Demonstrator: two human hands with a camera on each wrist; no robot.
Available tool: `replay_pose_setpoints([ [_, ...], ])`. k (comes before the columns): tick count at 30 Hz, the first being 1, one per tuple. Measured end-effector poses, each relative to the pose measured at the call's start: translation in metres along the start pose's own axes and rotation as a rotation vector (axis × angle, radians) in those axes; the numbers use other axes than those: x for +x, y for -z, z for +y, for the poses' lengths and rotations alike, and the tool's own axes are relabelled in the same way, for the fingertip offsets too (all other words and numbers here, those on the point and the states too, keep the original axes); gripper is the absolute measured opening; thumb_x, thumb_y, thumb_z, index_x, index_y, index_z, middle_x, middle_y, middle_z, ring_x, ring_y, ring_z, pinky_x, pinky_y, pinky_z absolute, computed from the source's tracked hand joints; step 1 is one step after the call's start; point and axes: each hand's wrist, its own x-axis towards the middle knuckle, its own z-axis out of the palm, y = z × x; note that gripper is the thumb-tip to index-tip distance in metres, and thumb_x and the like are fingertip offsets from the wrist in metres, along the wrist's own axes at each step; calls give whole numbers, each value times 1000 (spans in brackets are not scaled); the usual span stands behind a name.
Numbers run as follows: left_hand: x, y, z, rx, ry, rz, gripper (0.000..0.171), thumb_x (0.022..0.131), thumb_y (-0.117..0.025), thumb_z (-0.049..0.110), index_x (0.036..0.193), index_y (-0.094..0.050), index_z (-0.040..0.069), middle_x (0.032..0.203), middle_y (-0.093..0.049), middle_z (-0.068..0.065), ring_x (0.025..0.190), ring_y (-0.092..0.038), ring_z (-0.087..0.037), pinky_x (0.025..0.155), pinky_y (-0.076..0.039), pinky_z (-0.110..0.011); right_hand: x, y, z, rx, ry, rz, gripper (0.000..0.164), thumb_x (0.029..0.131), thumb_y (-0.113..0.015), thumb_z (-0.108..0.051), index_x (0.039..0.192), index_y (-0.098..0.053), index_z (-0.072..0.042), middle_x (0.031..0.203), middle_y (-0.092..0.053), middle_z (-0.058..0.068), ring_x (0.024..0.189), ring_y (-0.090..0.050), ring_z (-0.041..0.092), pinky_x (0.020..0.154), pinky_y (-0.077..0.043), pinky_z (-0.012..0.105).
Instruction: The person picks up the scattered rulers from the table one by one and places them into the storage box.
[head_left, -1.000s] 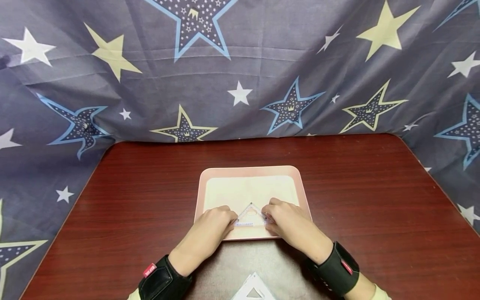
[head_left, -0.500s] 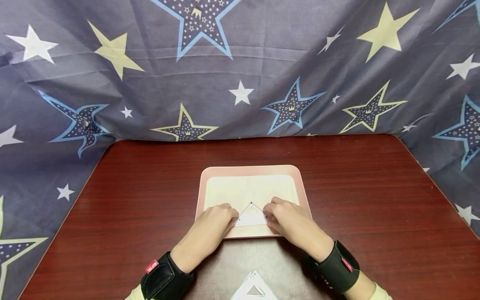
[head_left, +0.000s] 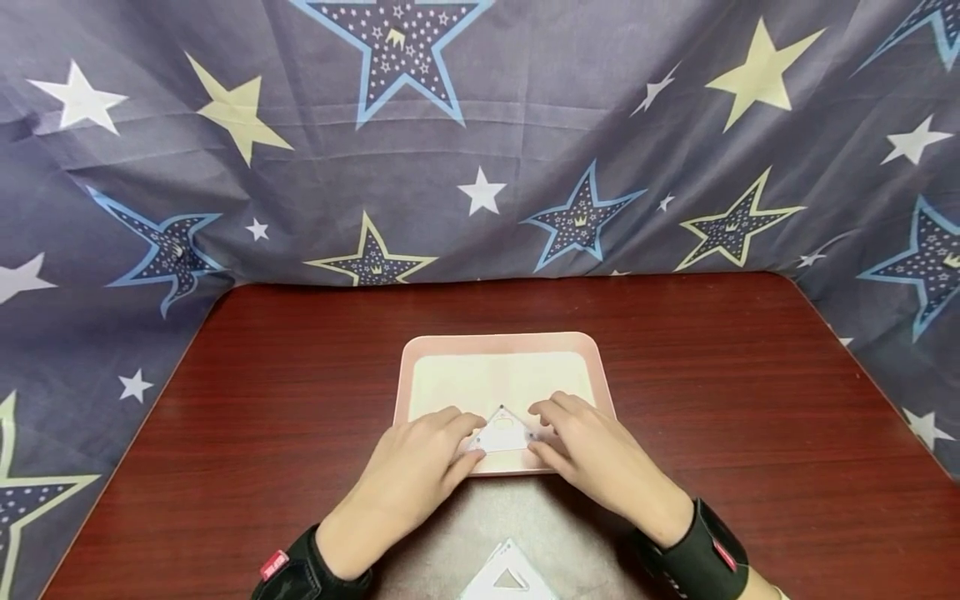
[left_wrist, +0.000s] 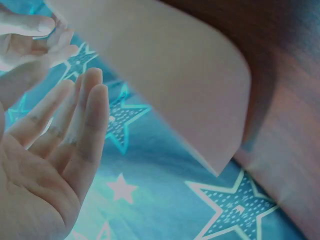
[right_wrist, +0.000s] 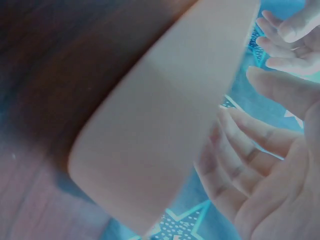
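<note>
A clear triangular set square (head_left: 501, 435) lies on the cream bottom near the front of a pink-rimmed tray (head_left: 498, 342). My left hand (head_left: 408, 467) is at its left corner, thumb and fingers spread apart and holding nothing. At the opposite corner, my right hand (head_left: 600, 454) has its thumb apart from loosely bent fingers, with nothing held. Both wrist views show the fingers of the left hand (left_wrist: 60, 150) and right hand (right_wrist: 260, 165) relaxed beside the tray's outer wall (left_wrist: 190, 85). The set square is hidden in those views.
More white triangular set squares (head_left: 507, 577), overlapping, lie at the table's near edge in front of the tray. The red-brown table (head_left: 300, 358) extends to both sides. A grey star-patterned cloth (head_left: 517, 125) hangs behind it.
Both hands earlier pinched the set square's two lower corners; their fingers have now opened and let go. The set square has tilted flatter and stays in the tray.
</note>
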Motion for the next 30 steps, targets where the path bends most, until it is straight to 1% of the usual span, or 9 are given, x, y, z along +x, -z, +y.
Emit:
replay_pose_setpoints([
  [5, -10, 11, 10, 9, -42, 54, 29, 82, -78, 28, 108, -69, 20, 97, -68, 9, 85, -69, -12, 59, -54, -33, -10, 8, -8, 0, -8, 21, 29, 89, -74, -25, 111, -67, -9, 97, -63, -1, 87, -60, 11, 73, -53, 30],
  [9, -18, 18, 17, -17, -60, 70, 29, 81, -79, 29, 107, -69, 20, 97, -68, 12, 86, -67, -8, 61, -53, -30, -19, 13, -15, -5, -14, 27, 31, 88, -75, -30, 111, -66, -11, 99, -63, -2, 89, -60, 11, 72, -53, 30],
  [12, -25, 21, 21, -30, -87, 87, 31, 81, -80, 31, 108, -69, 20, 97, -67, 12, 85, -66, -6, 60, -52, -28, -28, 16, -22, -11, -27, 20, 37, 89, -72, -40, 113, -65, -13, 101, -62, -4, 93, -60, 10, 74, -54, 30],
  [15, -34, 22, 23, -33, -110, 96, 33, 81, -80, 33, 109, -69, 20, 97, -66, 12, 84, -66, -5, 60, -52, -27, -37, 19, -30, -7, -47, 3, 43, 92, -64, -51, 115, -65, -15, 102, -61, -8, 94, -59, 6, 77, -53, 29],
  [19, -42, 21, 24, -46, -103, 70, 35, 81, -80, 34, 111, -68, 21, 96, -65, 13, 79, -63, -4, 60, -50, -26, -46, 22, -39, 6, -47, 1, 45, 94, -59, -54, 117, -64, -16, 105, -60, -10, 95, -56, 3, 81, -52, 27],
  [22, -48, 18, 24, -49, -93, 49, 35, 82, -79, 36, 112, -68, 20, 96, -65, 12, 79, -63, -5, 63, -51, -27, -50, 22, -42, 13, -39, 8, 40, 92, -64, -50, 116, -63, -17, 103, -58, -12, 93, -54, 2, 81, -51, 26],
  [25, -53, 15, 24, -50, -90, 37, 35, 82, -78, 36, 111, -68, 19, 98, -66, 11, 84, -65, -6, 68, -54, -30, -54, 19, -43, 19, -34, 1, 36, 91, -68, -47, 114, -62, -20, 99, -55, -15, 88, -51, 0, 78, -50, 25],
  [27, -57, 13, 25, -54, -76, 13, 35, 83, -78, 37, 112, -68, 19, 100, -66, 11, 88, -66, -7, 70, -54, -30, -57, 16, -44, 25, -30, -14, 35, 91, -68, -47, 114, -62, -21, 97, -55, -14, 85, -50, 0, 77, -49, 25],
  [30, -60, 11, 27, -67, -54, -41, 36, 85, -76, 38, 114, -68, 18, 103, -66, 10, 89, -65, -7, 71, -54, -31, -61, 13, -44, 32, -29, -44, 37, 92, -66, -47, 115, -64, -17, 100, -58, -12, 89, -52, 1, 79, -50, 27],
])
